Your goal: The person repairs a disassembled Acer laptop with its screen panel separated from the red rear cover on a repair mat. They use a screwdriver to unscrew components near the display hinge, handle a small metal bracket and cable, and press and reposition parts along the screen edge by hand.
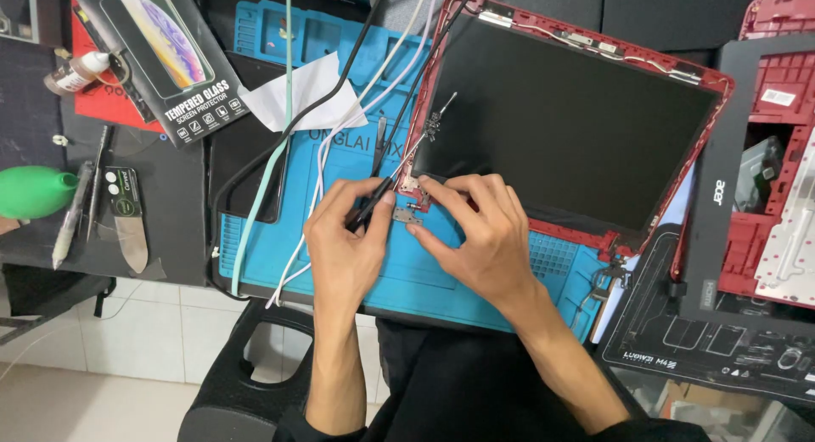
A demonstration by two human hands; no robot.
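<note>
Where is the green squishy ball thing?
In the head view, the green rubber air blower lies at the far left edge on the dark mat, left of the metal pry tool, far from both hands.

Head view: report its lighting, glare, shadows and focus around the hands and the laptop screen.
Head view: even, soft light; the left hand and right hand throw only faint shadows on the blue mat; the black laptop screen is matte dark with no glare spot; the hands and the small metal hinge are sharp; the green blower at the left edge is cut off and slightly soft.
</note>
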